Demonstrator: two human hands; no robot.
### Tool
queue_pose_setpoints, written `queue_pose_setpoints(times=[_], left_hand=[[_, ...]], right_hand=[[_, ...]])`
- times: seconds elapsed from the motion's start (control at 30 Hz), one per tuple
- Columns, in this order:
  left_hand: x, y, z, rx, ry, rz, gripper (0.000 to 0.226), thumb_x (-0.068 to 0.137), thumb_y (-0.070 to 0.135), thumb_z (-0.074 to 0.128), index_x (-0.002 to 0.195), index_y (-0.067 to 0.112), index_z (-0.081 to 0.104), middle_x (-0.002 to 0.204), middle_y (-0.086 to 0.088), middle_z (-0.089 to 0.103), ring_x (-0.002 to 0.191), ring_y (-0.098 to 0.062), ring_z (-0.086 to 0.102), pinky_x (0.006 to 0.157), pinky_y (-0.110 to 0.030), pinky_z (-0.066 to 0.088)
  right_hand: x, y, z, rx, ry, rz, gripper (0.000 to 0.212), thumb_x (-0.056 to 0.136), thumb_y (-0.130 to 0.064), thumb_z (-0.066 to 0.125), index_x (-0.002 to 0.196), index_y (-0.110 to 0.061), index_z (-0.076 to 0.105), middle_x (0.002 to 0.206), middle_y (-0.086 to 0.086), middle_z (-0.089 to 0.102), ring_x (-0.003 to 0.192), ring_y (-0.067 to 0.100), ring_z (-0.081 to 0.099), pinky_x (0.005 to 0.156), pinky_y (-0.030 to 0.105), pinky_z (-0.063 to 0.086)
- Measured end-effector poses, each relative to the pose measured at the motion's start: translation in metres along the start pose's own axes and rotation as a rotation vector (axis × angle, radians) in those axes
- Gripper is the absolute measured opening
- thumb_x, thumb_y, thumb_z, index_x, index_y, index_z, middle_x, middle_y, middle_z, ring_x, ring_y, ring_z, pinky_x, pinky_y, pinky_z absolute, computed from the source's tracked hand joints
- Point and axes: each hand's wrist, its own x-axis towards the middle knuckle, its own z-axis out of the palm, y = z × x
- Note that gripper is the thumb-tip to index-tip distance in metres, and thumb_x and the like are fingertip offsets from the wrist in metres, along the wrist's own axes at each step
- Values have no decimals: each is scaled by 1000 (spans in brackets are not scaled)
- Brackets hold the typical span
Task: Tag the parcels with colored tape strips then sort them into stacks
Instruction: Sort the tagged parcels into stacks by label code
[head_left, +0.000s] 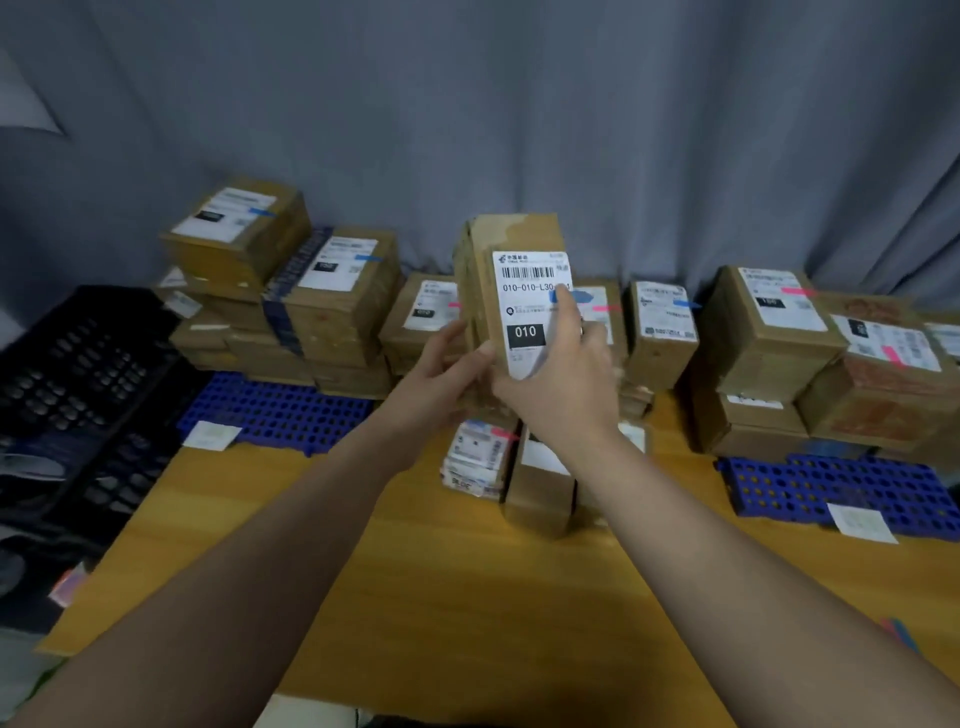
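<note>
A black plastic crate (88, 364) sits at the left edge of the frame, beside a blue perforated plastic pallet (275, 410) bearing a stack of brown boxes (291, 312). At centre, above the yellow wooden bench (441, 597), a person holds a brown cardboard parcel (511, 234) upright. The left hand (441, 364) grips its lower left edge with curled fingers. The right hand (561, 384) curls round the lower right edge while its straight forefinger (566, 317) presses a blue tape strip (576, 297) onto the right side of the white shipping label (524, 312). To the right, a second stack of boxes (769, 353) stands on a second blue pallet (831, 488).

The tagging step looks nearly done. To finish it well, the forefinger should rub the strip flat along its whole length, keeping clear of the barcode, while the left hand steadies the parcel. Its blue tag suggests it belongs with the left stack.

Counted across the frame: one crate, two pallets, and two white paper slips (210, 434), one on each pallet. Three blue strips show on boxes already set down, and at least five pink ones, mostly at centre and right. The boxes overlap too much for a firm total.
</note>
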Motion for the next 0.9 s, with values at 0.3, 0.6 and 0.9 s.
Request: queue_pose_setpoints(times=[0.3,0.6,0.9], left_hand=[[-10,14,-131,-45,135,155,78,79,39,70,142,52,26,124,18,60,106,-5,63,81,-29,56],[21,26,-321,-128,420,297,61,83,23,71,137,32,43,119,6,63,104,-11,65,86,-34,56],[78,35,-471,-196,571,80,43,90,29,62,130,20,48,119,5,59,91,-7,61,64,-25,55]], right_hand=[[6,-113,80,232,-115,-267,111,73,-39,75,152,-31,-4,137,4,26,126,23,34,103,43,41],[37,-250,191,339,-227,-418,84,87,-28,65,152,-30,12,153,-6,19,140,9,22,113,28,27],[89,-315,252,92,-136,-321,62,92,-27,58,147,-21,30,150,4,28,140,22,23,111,31,23]])
